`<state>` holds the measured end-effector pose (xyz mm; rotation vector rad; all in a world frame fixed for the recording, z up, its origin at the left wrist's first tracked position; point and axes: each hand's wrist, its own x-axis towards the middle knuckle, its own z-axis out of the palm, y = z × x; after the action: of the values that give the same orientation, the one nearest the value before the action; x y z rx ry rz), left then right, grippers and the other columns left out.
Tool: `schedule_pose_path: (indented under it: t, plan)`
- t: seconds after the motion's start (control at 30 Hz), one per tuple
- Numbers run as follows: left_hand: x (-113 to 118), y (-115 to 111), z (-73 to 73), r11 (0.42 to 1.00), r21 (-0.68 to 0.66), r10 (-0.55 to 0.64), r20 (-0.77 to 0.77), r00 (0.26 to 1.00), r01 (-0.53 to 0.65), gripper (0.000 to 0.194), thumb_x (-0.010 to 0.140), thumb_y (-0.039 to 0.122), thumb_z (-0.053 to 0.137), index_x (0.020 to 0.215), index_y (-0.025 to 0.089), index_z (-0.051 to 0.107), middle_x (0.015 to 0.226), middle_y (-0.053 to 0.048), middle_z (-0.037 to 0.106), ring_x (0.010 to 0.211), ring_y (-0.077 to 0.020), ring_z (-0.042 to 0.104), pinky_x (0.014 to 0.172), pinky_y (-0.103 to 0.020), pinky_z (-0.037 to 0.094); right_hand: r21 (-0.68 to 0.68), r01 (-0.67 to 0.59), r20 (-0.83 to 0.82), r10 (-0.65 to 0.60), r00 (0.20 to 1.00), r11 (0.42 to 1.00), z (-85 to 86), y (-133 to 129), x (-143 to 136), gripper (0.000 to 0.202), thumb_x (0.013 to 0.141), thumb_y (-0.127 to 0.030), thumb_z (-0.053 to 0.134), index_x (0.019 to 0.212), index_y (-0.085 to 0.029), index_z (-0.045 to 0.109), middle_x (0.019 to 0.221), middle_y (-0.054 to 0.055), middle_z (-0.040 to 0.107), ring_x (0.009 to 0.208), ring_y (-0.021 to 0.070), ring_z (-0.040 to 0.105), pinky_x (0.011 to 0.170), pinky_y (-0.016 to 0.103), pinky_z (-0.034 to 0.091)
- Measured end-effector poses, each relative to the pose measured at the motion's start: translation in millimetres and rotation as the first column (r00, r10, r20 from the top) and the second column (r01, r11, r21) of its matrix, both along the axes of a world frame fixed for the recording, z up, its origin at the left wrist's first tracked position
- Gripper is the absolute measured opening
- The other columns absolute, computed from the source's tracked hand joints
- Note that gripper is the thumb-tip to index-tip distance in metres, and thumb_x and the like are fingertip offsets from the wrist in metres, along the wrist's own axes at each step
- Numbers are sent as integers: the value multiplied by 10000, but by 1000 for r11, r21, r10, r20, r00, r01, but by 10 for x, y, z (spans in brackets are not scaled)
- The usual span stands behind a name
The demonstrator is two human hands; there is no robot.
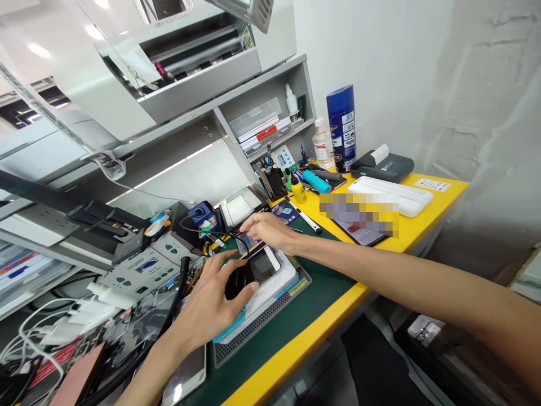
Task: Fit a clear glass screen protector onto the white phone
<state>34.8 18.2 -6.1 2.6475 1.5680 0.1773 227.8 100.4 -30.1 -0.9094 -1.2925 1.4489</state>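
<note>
A white-framed smartphone [270, 260] with a dark face lies on a stack of white and blue sheets. My left hand [217, 290] spans its near end, thumb along one edge and fingertips at the opposite edge, hiding part of it. Just beyond the phone is my right hand [267, 230], its fingers curled together in a pinch. What they hold, if anything, is too small and hidden to name. A thin black cable [224, 232] runs close to these fingertips. Under the sheets shows a grey perforated pad [253, 332] on the green mat [291, 321].
Left stand a grey control unit [147, 270], a thick black hose [177, 293] and tangled white cables [38, 321]. A blue spray can [341, 129], clear bottle [323, 146], yellow bottle [299, 192], white case [391, 194] and another phone [359, 228] occupy the right side.
</note>
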Motion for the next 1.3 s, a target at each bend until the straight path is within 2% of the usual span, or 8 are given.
schedule_pose_path:
  t: [0.13, 0.37, 0.67, 0.93, 1.3]
  plan:
    - [-29, -3, 1, 1000, -5, 6, 3, 1000, -6, 467, 943, 553, 535, 1289, 242, 577, 1460, -134, 460, 1383, -355, 417, 1085, -544, 423, -81, -71, -138, 60, 989, 994, 30, -34, -23, 141, 690, -217, 594, 762, -168, 705, 988, 109, 723, 975, 242, 653, 783, 314, 534]
    - [-9, 33, -39, 1000, -22, 2, 43, 999, -1, 446, 948, 546, 529, 1267, 238, 566, 1475, -135, 438, 1389, -346, 425, 1114, -543, 398, -151, -94, -242, 55, 969, 984, 4, -55, -56, 130, 700, -229, 597, 700, -163, 709, 1006, 120, 717, 998, 234, 640, 820, 299, 524]
    - [185, 60, -49, 998, -56, -9, 80, 997, 13, 487, 953, 570, 507, 1289, 221, 557, 1490, -151, 418, 1388, -353, 426, 1119, -555, 395, -181, -82, -267, 32, 963, 980, -1, -64, -54, 153, 693, -235, 596, 686, -157, 728, 954, 118, 712, 947, 229, 641, 874, 320, 506]
    - [251, 111, -57, 997, -35, -59, 106, 993, 63, 486, 955, 545, 529, 1322, 227, 545, 1443, -155, 459, 1379, -362, 425, 1102, -567, 406, -198, -64, -274, 7, 962, 978, -5, -59, -68, 126, 675, -223, 611, 656, -158, 717, 858, 103, 701, 922, 231, 654, 849, 307, 505]
    - [351, 161, -47, 995, -75, -49, 127, 991, 59, 468, 939, 563, 536, 1279, 240, 543, 1377, -129, 478, 1316, -327, 456, 1077, -531, 417, -211, -44, -271, -15, 962, 977, -5, -71, -75, 97, 665, -213, 621, 635, -160, 696, 813, 85, 675, 822, 199, 638, 810, 297, 501]
